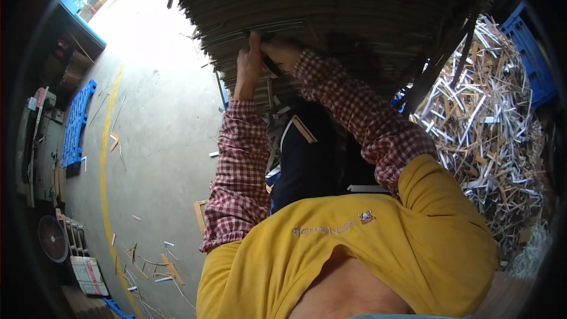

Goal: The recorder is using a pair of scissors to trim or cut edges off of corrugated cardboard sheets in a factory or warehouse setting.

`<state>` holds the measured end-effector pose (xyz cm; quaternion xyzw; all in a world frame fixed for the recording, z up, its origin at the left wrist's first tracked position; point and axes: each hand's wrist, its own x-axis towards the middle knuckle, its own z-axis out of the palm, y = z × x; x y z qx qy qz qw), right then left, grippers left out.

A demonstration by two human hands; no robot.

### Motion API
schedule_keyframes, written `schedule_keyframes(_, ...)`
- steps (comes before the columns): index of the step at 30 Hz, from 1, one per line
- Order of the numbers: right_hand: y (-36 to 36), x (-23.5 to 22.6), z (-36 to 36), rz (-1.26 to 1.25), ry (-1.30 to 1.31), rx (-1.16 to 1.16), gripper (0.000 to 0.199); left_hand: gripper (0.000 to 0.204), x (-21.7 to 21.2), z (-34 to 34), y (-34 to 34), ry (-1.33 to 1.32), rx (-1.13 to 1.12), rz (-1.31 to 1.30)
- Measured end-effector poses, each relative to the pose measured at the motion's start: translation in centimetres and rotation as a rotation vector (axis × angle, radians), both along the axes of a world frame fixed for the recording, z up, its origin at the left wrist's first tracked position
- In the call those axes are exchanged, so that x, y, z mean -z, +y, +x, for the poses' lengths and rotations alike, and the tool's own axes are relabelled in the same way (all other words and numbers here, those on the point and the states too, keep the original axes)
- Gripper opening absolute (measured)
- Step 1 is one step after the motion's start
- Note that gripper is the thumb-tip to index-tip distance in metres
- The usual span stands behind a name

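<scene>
here, i see left hand [249, 62] gripping edge of cardboard stack [331, 0], fingers curled on sheets at top of view. right hand [282, 53] just beside it, pressed against same edge; i cannot tell whether it grips or lies flat. checked sleeves reach up from yellow shirt. pile of offcut strips [484, 130] at right; blue pallet [77, 124] on floor far left.

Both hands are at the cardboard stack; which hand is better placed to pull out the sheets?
Probably the left hand: its fingers already curl over the edge of the cardboard stack, at the protruding sheets. The right hand lies beside it, lower, and its grip is mostly hidden.
</scene>
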<state>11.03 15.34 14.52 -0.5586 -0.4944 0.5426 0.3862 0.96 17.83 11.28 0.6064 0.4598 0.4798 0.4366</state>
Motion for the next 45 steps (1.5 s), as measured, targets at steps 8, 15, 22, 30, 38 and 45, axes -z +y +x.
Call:
schedule_keyframes(8, -1.2, 1.5, -0.6, 0.388, -0.43, 0.151, 0.033, 0.046, 1.8, 0.8, 0.3, -0.038, -0.051, 0.301)
schedule_keyframes(15, -10.6, 8.6, 5.3, 0.498, -0.271, -0.003, 0.021, 0.032, 6.1, 4.5, -11.0, -0.092, 0.323, 0.153)
schedule_keyframes(22, -17.4, 7.7, 12.6, 0.022, -0.294, -0.386, 0.033, 0.041, 6.7, 4.9, -17.9, -0.394, 0.337, -0.253)
schedule_keyframes(30, -4.3, 7.1, 18.0, 0.306, -0.35, 0.057, 0.039, 0.033, 9.1, 3.1, -15.7, -0.102, 0.103, 0.112)
schedule_keyframes(38, -11.2, 8.4, 11.0, 0.231, -0.271, -0.416, 0.049, 0.019, 11.1, 1.4, -15.4, -0.121, -0.192, 0.294)
schedule_keyframes(45, -7.9, 7.8, 16.9, 0.333, -0.219, 0.133, 0.038, 0.041, 2.9, 4.5, -2.1, 0.341, -0.059, 0.234)
